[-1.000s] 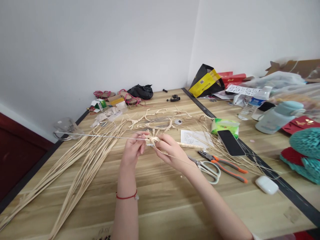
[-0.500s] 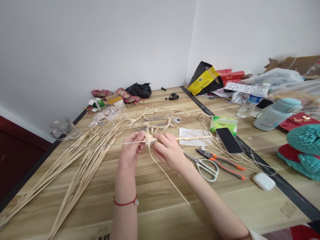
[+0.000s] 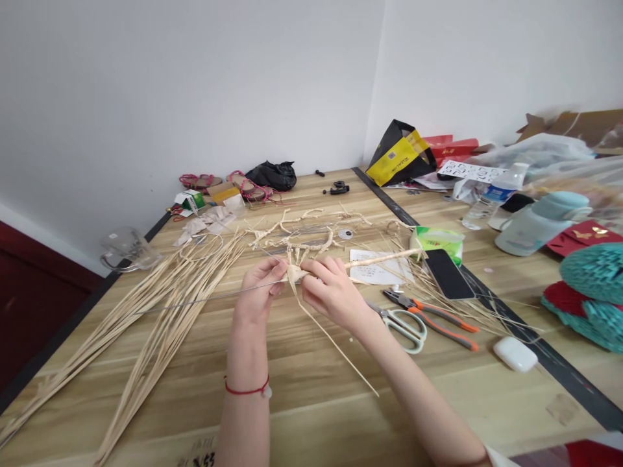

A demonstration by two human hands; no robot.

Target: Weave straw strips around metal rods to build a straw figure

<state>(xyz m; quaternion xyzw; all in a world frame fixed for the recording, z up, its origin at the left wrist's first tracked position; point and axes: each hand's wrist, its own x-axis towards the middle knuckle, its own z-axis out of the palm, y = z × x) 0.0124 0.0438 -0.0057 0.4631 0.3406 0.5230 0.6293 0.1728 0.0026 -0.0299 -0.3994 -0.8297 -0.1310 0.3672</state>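
Between my hands is a straw-wrapped wire piece [image 3: 293, 273], pale and wound with flat straw. My left hand [image 3: 261, 283] pinches its left end, where bare metal wire [image 3: 214, 296] runs out to the left. My right hand [image 3: 331, 290] is closed round the wound part, and a wrapped stem [image 3: 384, 257] sticks out beyond it to the right, tilted slightly up. A loose straw strand [image 3: 341, 350] hangs from the middle toward the table's near side. The fingertips partly hide the winding. Just behind lie other straw-wrapped branches [image 3: 311, 245].
Long straw bundles [image 3: 160, 350] spread across the left. Right of my hands lie scissors [image 3: 406, 329], pliers [image 3: 438, 318], a phone [image 3: 448, 274], a white earbud case [image 3: 516, 354] and a written paper [image 3: 374, 272]. A glass mug [image 3: 127, 248] stands at the left edge, bottles [image 3: 540, 224] at the right.
The held piece has rotated a little: its right stem now points higher and its left wire slopes lower. Both hands keep their hold, and the loose strand's tip has shifted slightly right.
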